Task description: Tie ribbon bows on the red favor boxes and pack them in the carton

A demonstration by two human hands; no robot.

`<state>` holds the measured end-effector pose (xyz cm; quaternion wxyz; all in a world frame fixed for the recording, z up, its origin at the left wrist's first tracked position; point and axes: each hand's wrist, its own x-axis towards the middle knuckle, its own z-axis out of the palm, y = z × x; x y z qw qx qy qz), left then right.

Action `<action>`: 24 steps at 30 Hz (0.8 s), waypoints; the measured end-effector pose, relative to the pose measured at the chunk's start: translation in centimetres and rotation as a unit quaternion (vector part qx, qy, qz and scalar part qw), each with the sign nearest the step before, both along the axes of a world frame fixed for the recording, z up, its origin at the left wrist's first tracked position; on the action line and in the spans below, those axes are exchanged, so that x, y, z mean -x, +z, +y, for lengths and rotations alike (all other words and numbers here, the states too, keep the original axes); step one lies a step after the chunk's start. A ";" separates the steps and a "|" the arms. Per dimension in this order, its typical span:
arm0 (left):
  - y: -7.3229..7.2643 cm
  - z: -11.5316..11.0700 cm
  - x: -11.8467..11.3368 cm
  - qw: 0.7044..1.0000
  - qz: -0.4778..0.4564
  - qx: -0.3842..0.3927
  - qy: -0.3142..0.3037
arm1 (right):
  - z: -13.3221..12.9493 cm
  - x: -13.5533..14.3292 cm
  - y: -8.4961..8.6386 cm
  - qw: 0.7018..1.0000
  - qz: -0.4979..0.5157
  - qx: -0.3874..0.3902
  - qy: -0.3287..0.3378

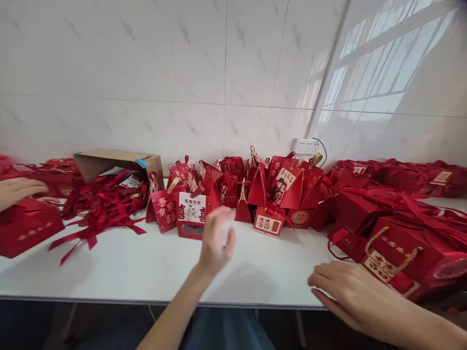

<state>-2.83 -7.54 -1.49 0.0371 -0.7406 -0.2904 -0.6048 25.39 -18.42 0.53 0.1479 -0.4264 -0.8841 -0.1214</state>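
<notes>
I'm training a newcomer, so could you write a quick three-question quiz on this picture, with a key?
1. Which hand of the wearer is nearer the rope-handled box: (A) left or (B) right?
2. True or false: the wearer's left hand grips the cardboard box.
3. Fill in: the white power socket is on the ____.

Key:
1. B, the right hand.
2. False; the left hand is apart from the cardboard box.
3. Tiled wall.

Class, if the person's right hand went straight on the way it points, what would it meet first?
Probably the left hand, across the white table, though depth is unclear, so the right hand might pass below it.
</notes>
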 end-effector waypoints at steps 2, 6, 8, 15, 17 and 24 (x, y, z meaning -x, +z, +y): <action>0.2 2.6 2.8 0.992 -0.092 0.002 0.084 | 2.0 3.7 -0.2 0.998 -0.037 0.027 0.045; -1.1 6.1 7.1 0.946 -0.251 0.159 0.128 | 6.2 7.9 -2.3 0.986 0.109 0.126 0.030; -2.2 6.8 8.2 0.927 -0.279 0.220 0.123 | 8.1 9.2 -3.9 0.965 0.199 0.168 0.010; -3.6 6.6 8.2 0.902 -0.232 0.363 -0.004 | 10.0 12.3 -7.4 0.874 0.418 0.245 -0.044; -3.5 6.1 7.4 0.899 -0.212 0.379 -0.059 | 9.8 12.4 -7.6 0.847 0.455 0.270 -0.044; -2.9 2.2 2.3 0.884 -0.046 0.418 -0.205 | 7.4 11.5 -7.1 0.790 0.594 0.152 0.011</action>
